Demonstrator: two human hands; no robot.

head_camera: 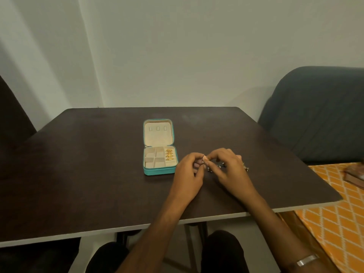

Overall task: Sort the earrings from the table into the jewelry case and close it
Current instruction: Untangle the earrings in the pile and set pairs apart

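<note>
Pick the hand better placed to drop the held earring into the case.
Left, probably. Both hands pinch the earring, but the left hand sits right beside the open case, nearly touching its right edge. The right hand is farther out, over loose earrings on the table.

From where I stand, nothing here carries writing I can read. The teal jewelry case (159, 171) shows no brand or label on its shell or cream lining, and the dark table (88, 174) bears no marks or numbers.
</note>
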